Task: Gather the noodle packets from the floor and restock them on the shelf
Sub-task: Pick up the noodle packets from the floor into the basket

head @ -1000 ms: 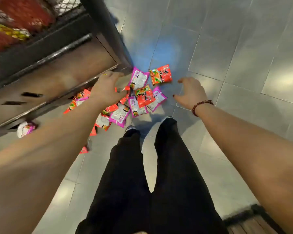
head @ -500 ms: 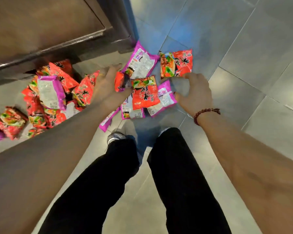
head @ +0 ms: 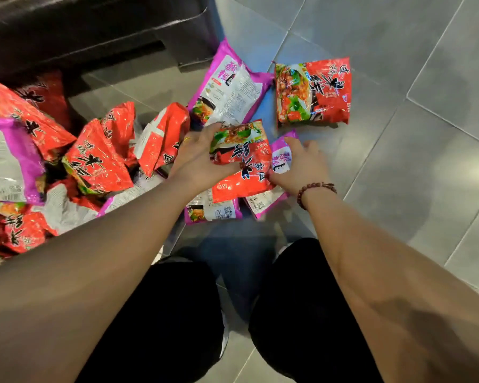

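Packets (head: 94,158) lie scattered on the floor (head: 398,161) beside the shelf base (head: 94,29). Where we hovered a moment ago, our left grip (head: 197,158) now clamps a red packet (head: 241,158), and our right grip (head: 302,167) closes on a purple packet (head: 281,158); gathering has begun.

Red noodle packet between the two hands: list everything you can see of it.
The red packet is a glossy plastic pillow pack, sealed and puffy, with black brush lettering and a photo of noodles and greens at its far end. It sits face up, slightly tilted, over purple packets on the tiled floor. The left hand grips its left edge, thumb on the front. The right hand meets its right edge while lying over one of the purple ones; whether it grips is unclear.
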The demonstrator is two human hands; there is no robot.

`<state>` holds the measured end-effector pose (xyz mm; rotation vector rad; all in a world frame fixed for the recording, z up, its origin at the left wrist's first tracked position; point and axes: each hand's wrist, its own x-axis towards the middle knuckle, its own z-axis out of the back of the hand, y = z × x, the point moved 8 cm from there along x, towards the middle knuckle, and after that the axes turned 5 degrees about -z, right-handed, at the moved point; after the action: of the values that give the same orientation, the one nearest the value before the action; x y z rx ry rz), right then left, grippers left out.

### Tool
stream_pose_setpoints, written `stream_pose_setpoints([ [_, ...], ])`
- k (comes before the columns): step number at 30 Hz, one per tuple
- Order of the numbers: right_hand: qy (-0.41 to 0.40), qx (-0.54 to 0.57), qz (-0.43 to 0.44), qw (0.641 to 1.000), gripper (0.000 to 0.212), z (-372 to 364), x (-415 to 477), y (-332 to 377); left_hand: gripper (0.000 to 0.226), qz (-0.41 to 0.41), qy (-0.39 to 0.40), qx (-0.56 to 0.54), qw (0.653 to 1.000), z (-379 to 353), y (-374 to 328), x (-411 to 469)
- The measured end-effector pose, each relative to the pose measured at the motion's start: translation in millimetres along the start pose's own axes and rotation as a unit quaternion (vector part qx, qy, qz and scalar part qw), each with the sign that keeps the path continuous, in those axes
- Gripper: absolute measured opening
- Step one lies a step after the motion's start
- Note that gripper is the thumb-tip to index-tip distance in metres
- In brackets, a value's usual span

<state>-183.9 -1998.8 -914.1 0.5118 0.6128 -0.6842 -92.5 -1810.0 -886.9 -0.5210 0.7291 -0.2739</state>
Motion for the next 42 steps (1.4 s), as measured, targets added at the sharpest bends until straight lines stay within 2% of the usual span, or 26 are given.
stream_pose_setpoints([
  [4,0.051,0.033,-0.024,0.998,0.099,-21,29,-13,0.101,0.03,0.04,-0.044,0.998,-42,16,18],
  [10,0.14,0.064,-0.058,0.986,0.119,-40,50,-20,0.115,0.051,0.041,-0.086,0.994,-61,29,34],
  [12,0.158,0.08,-0.059,0.982,0.115,-45,49,-21,0.113,0.039,0.031,-0.091,0.995,-59,31,38],
  [15,0.162,0.073,-0.036,0.984,0.097,-44,47,-21,0.108,0.023,0.021,-0.085,0.996,-57,32,40],
  [20,0.094,0.068,-0.008,0.993,0.049,-27,43,-17,0.101,0.02,-0.012,-0.116,0.993,-50,32,33],
  [24,0.008,0.069,-0.006,0.998,0.027,-11,22,-9,0.098,0.009,-0.027,-0.136,0.99,-30,31,10],
  [31,-0.114,0.133,-0.064,0.983,0.031,59,-57,4,0.096,0.0,-0.076,-0.146,0.986,37,14,-70],
  [38,-0.125,0.144,-0.012,0.982,0.033,154,-149,62,0.095,0.051,-0.135,-0.191,0.971,129,-14,-168],
  [42,-0.135,0.187,0.02,0.973,0.03,206,-198,108,0.096,0.078,-0.178,-0.198,0.961,192,-29,-225],
])
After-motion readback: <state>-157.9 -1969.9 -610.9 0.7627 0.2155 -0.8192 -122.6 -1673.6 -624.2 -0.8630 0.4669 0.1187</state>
